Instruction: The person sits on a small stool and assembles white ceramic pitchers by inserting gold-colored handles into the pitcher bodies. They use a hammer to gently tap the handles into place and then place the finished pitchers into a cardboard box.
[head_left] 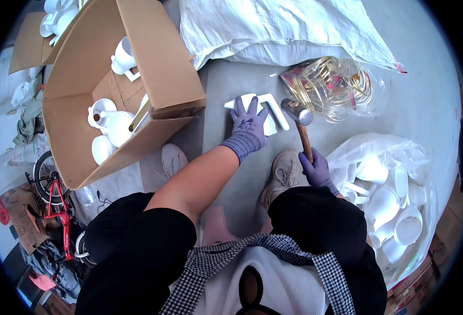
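And steeply down now, the floor is viewed from the head, over the checked cloth, close in, edges bent by fisheye.

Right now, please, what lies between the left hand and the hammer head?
In the head view, a white angled piece shows between the left hand and the hammer head; how high the hammer head hangs cannot be judged.

Left arm is stretched out front, slanting inward; left hand is palm-down, fingers kinda splayed; right hand is closer in, near the right knee, fingers curled in a grip.
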Demonstrator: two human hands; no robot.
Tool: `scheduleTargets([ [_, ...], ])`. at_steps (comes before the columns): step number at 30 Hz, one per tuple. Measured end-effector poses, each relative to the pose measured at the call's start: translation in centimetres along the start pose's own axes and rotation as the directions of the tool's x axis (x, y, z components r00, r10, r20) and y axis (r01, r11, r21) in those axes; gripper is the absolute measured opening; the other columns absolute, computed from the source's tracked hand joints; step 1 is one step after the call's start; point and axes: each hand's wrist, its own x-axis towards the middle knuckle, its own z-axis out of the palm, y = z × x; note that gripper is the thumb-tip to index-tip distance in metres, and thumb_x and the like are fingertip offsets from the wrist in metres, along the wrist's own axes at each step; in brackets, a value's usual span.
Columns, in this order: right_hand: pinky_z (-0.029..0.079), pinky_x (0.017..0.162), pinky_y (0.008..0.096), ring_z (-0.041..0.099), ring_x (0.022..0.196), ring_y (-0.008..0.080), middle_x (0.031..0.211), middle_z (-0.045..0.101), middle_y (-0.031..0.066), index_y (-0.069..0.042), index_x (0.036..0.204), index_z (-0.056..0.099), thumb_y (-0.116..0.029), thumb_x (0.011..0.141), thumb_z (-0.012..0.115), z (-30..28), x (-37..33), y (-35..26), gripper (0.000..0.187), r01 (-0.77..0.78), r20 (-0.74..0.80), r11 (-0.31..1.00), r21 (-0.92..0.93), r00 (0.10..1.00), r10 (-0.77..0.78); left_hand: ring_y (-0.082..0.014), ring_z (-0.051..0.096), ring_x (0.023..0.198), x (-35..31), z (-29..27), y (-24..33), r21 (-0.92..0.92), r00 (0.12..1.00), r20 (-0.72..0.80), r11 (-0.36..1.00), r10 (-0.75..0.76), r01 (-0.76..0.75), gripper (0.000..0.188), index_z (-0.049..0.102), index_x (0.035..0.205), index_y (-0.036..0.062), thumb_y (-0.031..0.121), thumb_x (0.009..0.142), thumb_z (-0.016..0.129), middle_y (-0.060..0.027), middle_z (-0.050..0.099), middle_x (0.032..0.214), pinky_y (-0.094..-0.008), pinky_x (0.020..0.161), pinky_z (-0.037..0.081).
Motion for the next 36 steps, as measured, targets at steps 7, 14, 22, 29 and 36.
scheduleTargets([
  [7, 0.047, 0.068, 0.0479, 0.061, 0.075, 0.0437, 0.077, 0.062, 0.0233, -0.001, 0.092, 0.061, -0.037, 0.090, 0.063, 0.1, 3.7, 4.3, 0.036, 0.070, 0.010, 0.952, -0.297, 0.997, -0.070, -0.0427, 0.010, 0.148, -0.1, 0.7, 0.5, 0.161, 0.983, -0.011, 0.971, 0.181, -0.177, 0.076, 0.048, 0.141, 0.0122, 0.030, 0.072, 0.076, -0.0125, 0.030, 0.154, -0.0709, 0.112, 0.015],
  [14, 0.046, 0.067, 0.0480, 0.060, 0.073, 0.0435, 0.075, 0.061, 0.0221, -0.003, 0.091, 0.060, -0.036, 0.090, 0.064, 1.0, 2.3, 2.2, 0.034, 0.162, -0.027, 0.968, -0.191, 0.985, -0.170, -0.0438, 0.015, 0.147, -0.4, 0.9, 0.1, 0.205, 0.984, -0.032, 0.965, 0.177, -0.167, 0.072, 0.052, 0.137, 0.0118, 0.029, 0.071, 0.075, -0.0134, 0.033, 0.152, -0.0717, 0.110, 0.018],
  [22, 0.046, 0.066, 0.0465, 0.058, 0.070, 0.0432, 0.073, 0.058, 0.0221, -0.002, 0.089, 0.058, -0.034, 0.089, 0.065, 1.0, 2.2, 0.9, 0.032, 0.199, -0.001, 0.960, -0.194, 0.979, -0.203, -0.0435, 0.014, 0.147, -0.2, 0.8, 0.1, 0.225, 0.980, -0.033, 0.957, 0.196, -0.184, 0.078, 0.049, 0.142, 0.0111, 0.033, 0.072, 0.075, -0.0133, 0.033, 0.152, -0.0712, 0.111, 0.018],
  [29, 0.046, 0.067, 0.0479, 0.060, 0.074, 0.0442, 0.075, 0.060, 0.0224, -0.003, 0.089, 0.060, -0.034, 0.088, 0.063, 0.8, 3.4, 3.9, 0.031, 0.194, -0.010, 0.928, -0.318, 0.978, -0.208, -0.0438, 0.014, 0.147, -0.1, 1.1, 0.4, 0.191, 0.981, -0.046, 0.965, 0.190, -0.178, 0.075, 0.050, 0.138, 0.0093, 0.030, 0.070, 0.076, -0.0133, 0.034, 0.151, -0.0711, 0.112, 0.017],
  [36, 0.047, 0.069, 0.0504, 0.062, 0.079, 0.0439, 0.078, 0.061, 0.0229, -0.005, 0.090, 0.061, -0.034, 0.087, 0.063, 0.9, 2.3, 3.3, 0.029, 0.159, -0.059, 0.949, -0.273, 0.982, -0.181, -0.0426, 0.015, 0.147, 0.0, 1.0, -0.6, 0.162, 0.980, -0.067, 0.971, 0.190, -0.177, 0.076, 0.050, 0.137, 0.0105, 0.028, 0.069, 0.077, -0.0125, 0.034, 0.151, -0.0697, 0.113, 0.018],
])
